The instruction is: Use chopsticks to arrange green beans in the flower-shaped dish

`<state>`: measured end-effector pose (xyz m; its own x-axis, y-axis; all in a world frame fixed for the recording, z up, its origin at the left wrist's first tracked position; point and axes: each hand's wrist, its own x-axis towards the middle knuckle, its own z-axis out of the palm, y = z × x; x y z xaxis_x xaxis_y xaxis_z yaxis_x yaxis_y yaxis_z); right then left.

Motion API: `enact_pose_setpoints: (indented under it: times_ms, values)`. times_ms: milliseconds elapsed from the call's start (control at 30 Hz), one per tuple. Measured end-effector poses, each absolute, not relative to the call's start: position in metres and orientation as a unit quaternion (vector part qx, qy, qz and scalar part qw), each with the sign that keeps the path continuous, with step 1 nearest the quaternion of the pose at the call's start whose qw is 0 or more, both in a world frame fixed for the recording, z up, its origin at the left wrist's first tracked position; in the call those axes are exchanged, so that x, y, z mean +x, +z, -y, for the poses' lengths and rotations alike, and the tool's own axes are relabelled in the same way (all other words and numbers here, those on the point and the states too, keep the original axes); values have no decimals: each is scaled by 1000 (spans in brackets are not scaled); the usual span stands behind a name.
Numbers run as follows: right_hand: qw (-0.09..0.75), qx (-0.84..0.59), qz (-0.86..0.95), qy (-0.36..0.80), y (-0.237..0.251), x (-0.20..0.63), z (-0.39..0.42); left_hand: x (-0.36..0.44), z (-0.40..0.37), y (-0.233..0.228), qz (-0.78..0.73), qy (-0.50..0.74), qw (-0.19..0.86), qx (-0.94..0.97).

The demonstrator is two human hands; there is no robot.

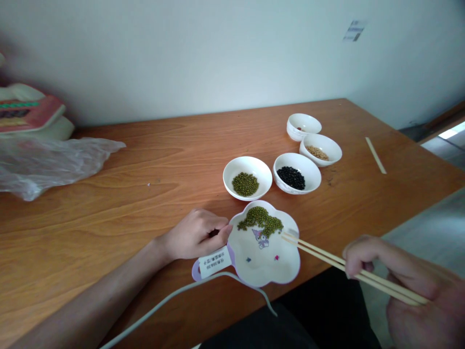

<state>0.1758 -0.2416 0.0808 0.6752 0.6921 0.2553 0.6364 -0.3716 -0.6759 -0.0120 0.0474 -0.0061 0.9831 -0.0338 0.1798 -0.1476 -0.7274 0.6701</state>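
My right hand [392, 281] is closed around a pair of wooden chopsticks [334, 259]. Their tips reach over a flower-shaped plate [254, 269] with a purple rim, beside a heap of mung beans [259, 218] on its far side; I cannot make out a bean between the tips. At the plate's left edge, my left hand [198, 233] is curled, thumb and fingers pinching the rim. Just behind the plate is a white bowl of mung beans [246, 184], touching or nearly touching a bowl of black beans [290, 178].
Farther right stand a bowl of yellowish beans [317, 153] and a bowl with a few reddish ones [300, 129]. A pale strip [376, 155] lies at the right. A white cable [174, 295] runs across the plate's labelled handle [215, 261]. Clear plastic [61, 162] lies left.
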Motion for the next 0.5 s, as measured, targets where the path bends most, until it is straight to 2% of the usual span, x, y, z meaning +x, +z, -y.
enact_pose_setpoints:
  times_ms: [233, 500]
  values:
    - [375, -816, 416, 145, 78, 185, 239, -12, -48, -8, 48, 77, 357, 930]
    - [399, -803, 417, 147, 66, 190, 243, -12, -47, -8, 57, 86, 352, 930]
